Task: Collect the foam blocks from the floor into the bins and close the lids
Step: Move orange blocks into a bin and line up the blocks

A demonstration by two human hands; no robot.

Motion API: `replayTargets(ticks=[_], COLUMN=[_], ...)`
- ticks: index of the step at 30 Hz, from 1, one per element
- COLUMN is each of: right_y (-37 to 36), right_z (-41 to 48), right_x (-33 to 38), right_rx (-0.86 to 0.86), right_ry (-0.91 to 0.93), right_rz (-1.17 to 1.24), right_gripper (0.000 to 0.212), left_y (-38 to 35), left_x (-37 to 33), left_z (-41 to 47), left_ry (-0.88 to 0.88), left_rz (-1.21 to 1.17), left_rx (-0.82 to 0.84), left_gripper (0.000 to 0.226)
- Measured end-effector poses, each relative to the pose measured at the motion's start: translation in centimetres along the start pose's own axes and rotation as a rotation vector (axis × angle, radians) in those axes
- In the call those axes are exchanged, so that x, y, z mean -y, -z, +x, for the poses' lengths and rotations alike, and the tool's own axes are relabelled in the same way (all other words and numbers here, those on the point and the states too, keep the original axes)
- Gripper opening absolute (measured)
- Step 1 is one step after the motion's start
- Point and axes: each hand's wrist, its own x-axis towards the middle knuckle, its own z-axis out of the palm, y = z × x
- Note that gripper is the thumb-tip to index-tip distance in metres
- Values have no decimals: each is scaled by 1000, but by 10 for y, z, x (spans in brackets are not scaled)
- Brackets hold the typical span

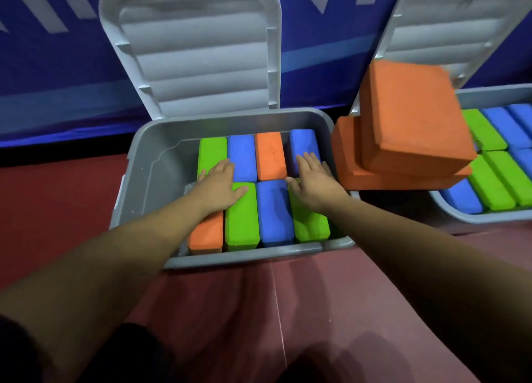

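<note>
There is a single view, from a wide-angle camera worn on the person's head and looking forward and down. Both forearms run up from the near edge to the left hand [218,187] and right hand [313,184], so the lens sits close above the open grey bin [144,181], which fills the middle. The red floor [57,210] takes the near and left parts, and the blue wall [57,80] closes the far side. A second bin [449,214] lies to the right — cut off by the frame's edge.
</note>
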Motion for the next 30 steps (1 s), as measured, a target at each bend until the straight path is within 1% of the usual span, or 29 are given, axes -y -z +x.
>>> replayTargets(ticks=[3, 5, 7, 8, 10, 11, 12, 13, 15, 16, 17, 18, 20, 22, 24, 26, 27, 28, 29, 30], right_y=[60, 106, 145, 160, 183, 187, 191, 189, 182, 178, 173, 170, 167, 165, 164, 164, 163, 161, 158, 154], right_z=[-12, -20, -28, -32, -42, -46, -52, -56, -66, -69, -70, -72, -73, -71, -66, -61, -60, -60, -60, -61], right_x=[22, 26, 14, 2, -26, -42, -57, -72, -94, -102, -108, -110, -110, -107, -100, -91, -90, -93, -100, -112], right_rx=[-250, -398, -524, -581, -679, -704, -708, -674, -557, -481, -412, -363, -377, -483, -567, -550, -526, -506, -506, -504], right_ry=[139, 181, 167, 136, 13, -91, -228, -387, -662, -732, -732, -692, -634, -603, -505, -375, -338, -332, -371, -473], right_rz=[98, 118, 86, 58, -15, -50, -75, -67, 60, 161, 240, 294, 333, 379, 465, 562, 592, 587, 535, 448], right_gripper=[56, 48, 44, 42, 39, 37, 38, 42, 56, 62, 64, 63, 60, 60, 53, 41, 39, 41, 46, 56], left_y=[42, 73, 96, 103, 109, 108, 105, 99, 86, 78, 72, 66, 59, 55, 55, 59, 63, 66, 67, 68], left_x=[-42, -80, -120, -139, -177, -196, -213, -228, -250, -256, -260, -262, -264, -261, -254, -242, -235, -227, -220, -212], left_z=[3, 2, 1, 2, 3, 3, 3, 2, 1, 2, 2, 3, 4, 0, -5, -6, -6, -6, -4, -3], left_ry=[-21, -44, -46, -55, -78, -83, -82, -56, 26, 50, 46, 26, -4, -6, 26, 51, 52, 42, 22, 10], left_rz=[-290, -418, -507, -543, -634, -694, -751, -797, -837, -811, -756, -699, -694, -872, -1146, -1434, -1527, -1562, -1544, -1489], left_rx=[-242, -315, -295, -277, -206, -139, -53, 45, 207, 249, 254, 220, 129, 79, 16, -74, -144, -218, -280, -326], left_gripper=[47, 27, 16, 18, 24, 27, 30, 32, 47, 57, 62, 63, 56, 47, 48, 51, 50, 50, 51, 53])
